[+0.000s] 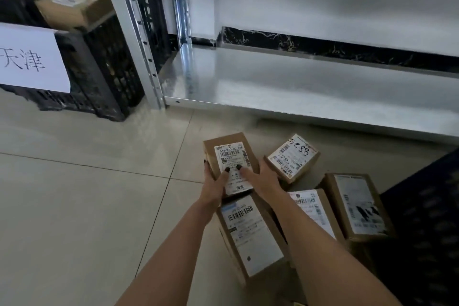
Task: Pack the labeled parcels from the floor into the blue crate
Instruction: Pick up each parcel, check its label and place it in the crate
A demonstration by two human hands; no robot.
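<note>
Head view: both hands, left hand and right hand, hold one box.
Left: four boxes on floor.
Crate: contents hidden.

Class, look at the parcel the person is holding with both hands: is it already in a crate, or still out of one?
Still out. The held parcel sits in both hands, over the floor tiles, beside the other parcels.

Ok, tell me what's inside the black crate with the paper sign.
One brown labeled box sticks out above the black crate. The crate walls and paper sign hide anything deeper.
</note>
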